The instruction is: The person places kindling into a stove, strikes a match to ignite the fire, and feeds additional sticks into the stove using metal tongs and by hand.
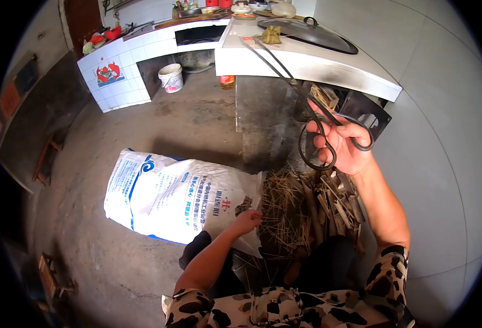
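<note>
My right hand (342, 142) is raised on the right, its fingers in and around the looped handles of dark metal fire tongs (294, 83). The tongs' long arms point up and left, with slightly parted tips over the white counter. Down at the middle, my left hand (246, 223) is closed at the mouth of a white woven sack (170, 194) with blue and red print. The sack lies on its side on the floor. Dry straw (284, 210) spreads right beside that hand. Split firewood (336, 205) lies in a heap below my right hand.
Over the stove opening, the white-tiled counter (306, 68) bears a big lidded wok (312, 35) and a leaf-wrapped bundle (271, 35). A white bucket (170, 78) stands beneath the far counter. Small wooden stools (55, 276) are at left; a wall (438, 164) bounds the right.
</note>
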Demonstrator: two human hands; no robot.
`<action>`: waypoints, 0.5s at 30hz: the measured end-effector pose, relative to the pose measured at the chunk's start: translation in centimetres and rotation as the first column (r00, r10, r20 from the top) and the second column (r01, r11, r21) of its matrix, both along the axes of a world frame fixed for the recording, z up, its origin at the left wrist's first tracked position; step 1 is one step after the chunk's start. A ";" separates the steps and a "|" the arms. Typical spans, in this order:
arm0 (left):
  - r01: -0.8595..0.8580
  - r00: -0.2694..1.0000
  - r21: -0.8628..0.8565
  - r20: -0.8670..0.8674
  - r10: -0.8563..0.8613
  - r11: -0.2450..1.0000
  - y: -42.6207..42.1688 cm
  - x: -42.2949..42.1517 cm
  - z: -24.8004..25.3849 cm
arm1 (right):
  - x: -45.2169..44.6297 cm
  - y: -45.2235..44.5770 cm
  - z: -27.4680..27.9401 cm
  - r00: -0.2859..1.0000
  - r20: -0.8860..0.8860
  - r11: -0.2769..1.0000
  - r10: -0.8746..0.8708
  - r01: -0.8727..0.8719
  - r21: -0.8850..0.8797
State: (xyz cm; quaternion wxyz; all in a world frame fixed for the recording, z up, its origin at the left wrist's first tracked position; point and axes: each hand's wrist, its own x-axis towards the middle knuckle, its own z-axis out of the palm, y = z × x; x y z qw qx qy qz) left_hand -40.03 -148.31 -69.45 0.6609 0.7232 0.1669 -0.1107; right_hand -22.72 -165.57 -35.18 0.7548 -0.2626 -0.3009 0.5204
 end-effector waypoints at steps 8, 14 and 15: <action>-0.015 0.999 -0.036 -0.053 0.013 0.999 -0.2 0.6 0.5 | -3.4 -5.1 0.0 0.981 0.091 0.985 -0.172 0.173 0.002; 0.016 0.997 0.002 -0.071 -0.016 1.000 -0.5 0.6 -0.9 | -6.9 -18.1 -2.8 0.833 0.198 0.843 -0.517 0.536 -0.054; 0.028 0.999 0.016 -0.047 -0.027 0.999 -0.5 0.6 -2.0 | -7.1 -20.5 -3.5 0.779 0.242 0.785 -0.578 0.612 -0.095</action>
